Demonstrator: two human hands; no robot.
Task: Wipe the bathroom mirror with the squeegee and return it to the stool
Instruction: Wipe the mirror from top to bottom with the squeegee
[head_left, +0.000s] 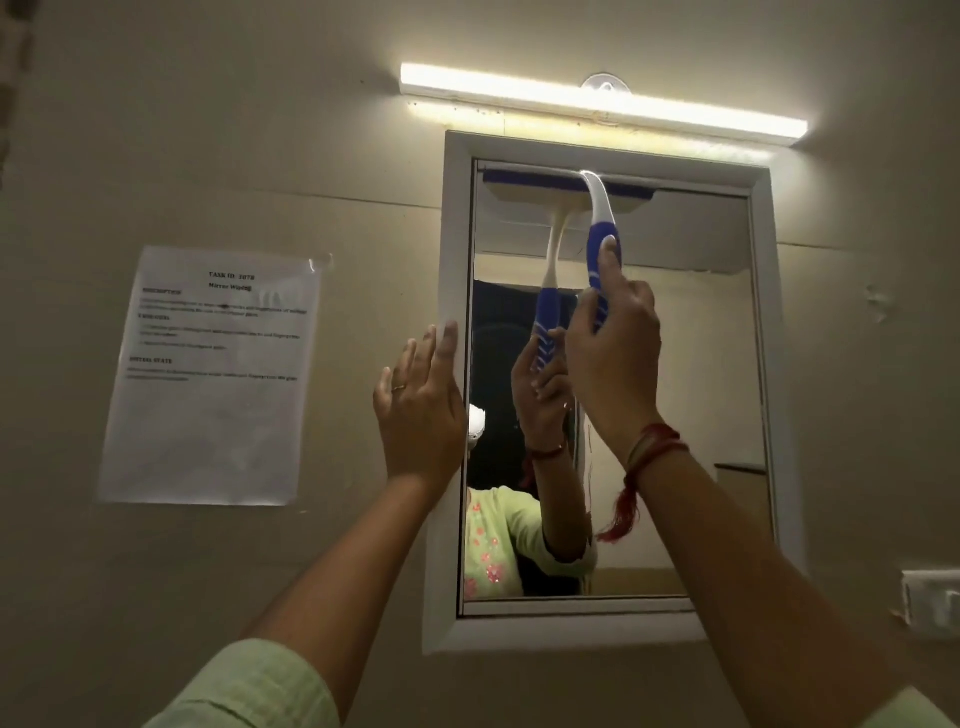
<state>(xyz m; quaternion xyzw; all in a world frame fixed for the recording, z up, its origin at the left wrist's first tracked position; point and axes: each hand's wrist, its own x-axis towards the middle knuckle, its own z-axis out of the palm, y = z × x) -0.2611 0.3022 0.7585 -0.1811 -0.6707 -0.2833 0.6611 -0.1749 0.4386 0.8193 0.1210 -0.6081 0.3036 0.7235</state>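
Overhead, one squeegee (597, 208) meets one mirror (675, 415), right hand (613, 353) gripping it, left hand (421, 410) spread, seemingly touching the frame.

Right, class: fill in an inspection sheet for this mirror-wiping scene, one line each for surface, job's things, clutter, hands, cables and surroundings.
Surface: white-framed rectangular wall mirror, upright; streaks cannot be judged.
Job's things: blue-and-white plastic squeegee, blade against the glass along the mirror's top edge; stool not in view.
Clutter: nothing seen.
Hands: right hand gripping the squeegee handle; left hand open, flat on the mirror frame's left side.
Cables: nothing seen.
Surroundings: lit white tube light above the mirror; printed paper task sheet taped to the beige wall at left; white switch plate at right.
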